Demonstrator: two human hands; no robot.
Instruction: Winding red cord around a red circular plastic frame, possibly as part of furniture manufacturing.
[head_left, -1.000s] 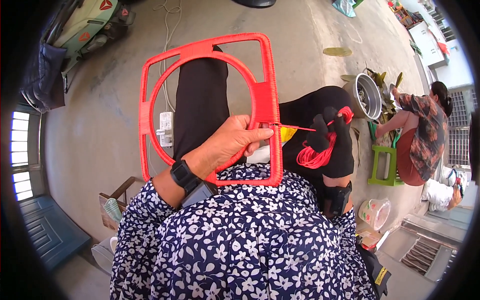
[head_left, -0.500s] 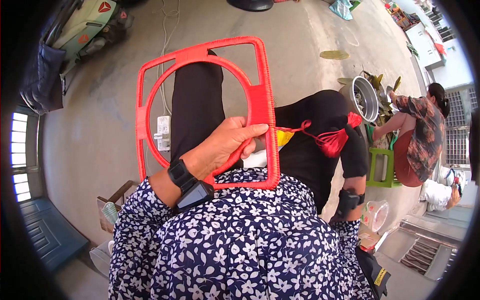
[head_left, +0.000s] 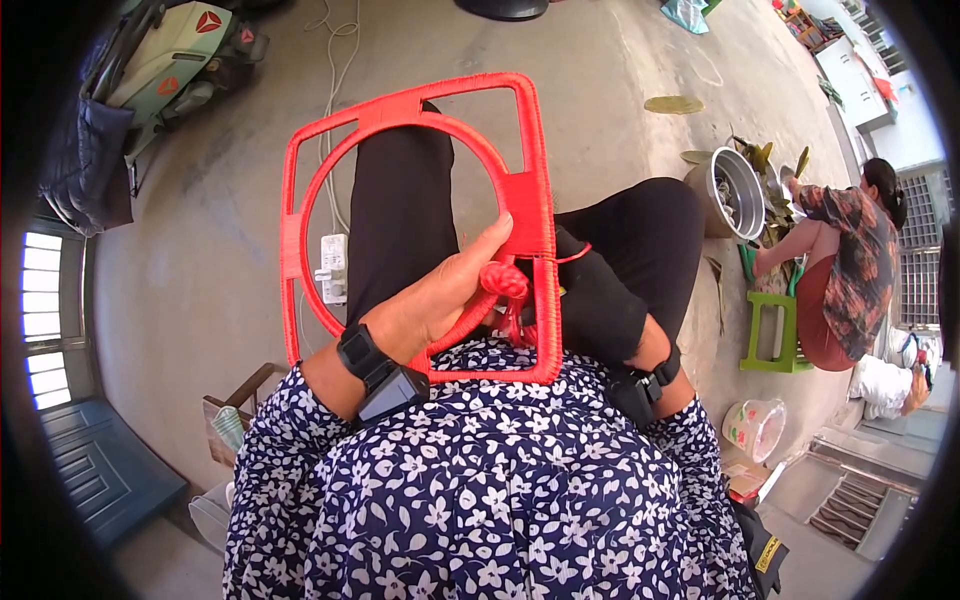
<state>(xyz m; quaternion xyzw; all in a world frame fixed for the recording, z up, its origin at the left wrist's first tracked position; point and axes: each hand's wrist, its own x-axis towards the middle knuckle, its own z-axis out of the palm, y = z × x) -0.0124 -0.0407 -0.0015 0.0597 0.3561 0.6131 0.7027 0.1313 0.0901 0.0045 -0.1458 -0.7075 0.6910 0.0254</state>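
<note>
Gripping from below, the person's left hand curls its fingers through a red square frame wound in plastic cord, with a round ring inside it, and holds it on the lap over black-trousered knees. The right hand is hidden behind the frame's right edge, so whether it is open or closed cannot be told; only its wrist with a black band shows. A small bundle of red cord hangs at the frame's right bar, touching the left fingers.

Judging by the surface, the winding looks nearly complete: ring and bars are all covered in red, with the loose bundle left to work in.

Beyond the knees lie a white power strip on the concrete floor, and a metal pot beside a seated person on the right, well apart. Nothing blocks the frame.
</note>
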